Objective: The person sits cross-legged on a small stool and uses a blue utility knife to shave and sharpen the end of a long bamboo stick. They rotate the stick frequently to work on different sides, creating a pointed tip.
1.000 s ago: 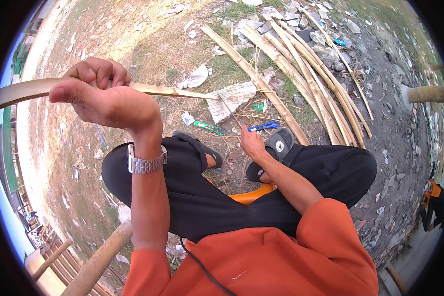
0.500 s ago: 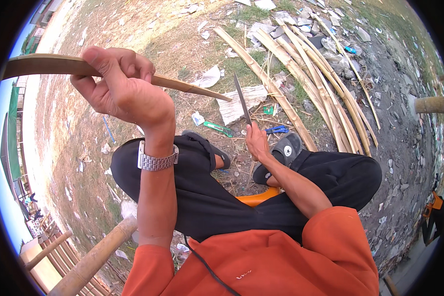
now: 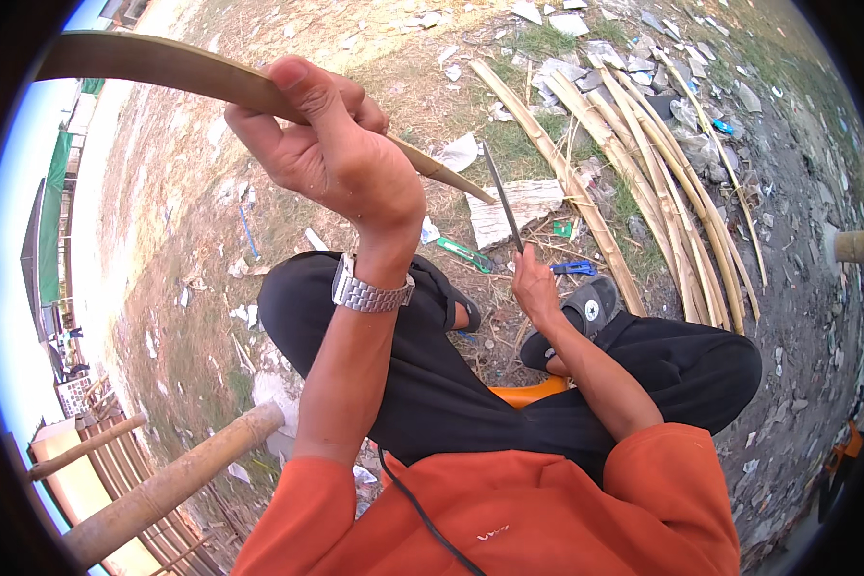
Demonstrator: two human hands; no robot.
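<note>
My left hand (image 3: 340, 158), a metal-banded watch at its wrist, is closed around a long bamboo strip (image 3: 187, 75) and holds it up at the upper left. The strip slants down to the right; its narrow end is by the left part of a rough, pale wooden block (image 3: 537, 197) on the ground. Whether it touches the block I cannot tell. Low between my knees, my right hand (image 3: 535, 288) is closed on the handle of a knife (image 3: 501, 192). Its long dark blade points up and away, in front of the block, close to the strip's end.
Several split bamboo strips (image 3: 633, 182) lie fanned out at the right. Near my feet are a green cutter (image 3: 464, 255) and a blue cutter (image 3: 572, 268). A thick bamboo pole (image 3: 177, 483) stands at the lower left. Scraps litter the ground.
The whole view has shifted, so the scene sits further right. My left hand has risen and moved right with the bamboo strip, which now slants more steeply. The right hand keeps its grip on the knife.
</note>
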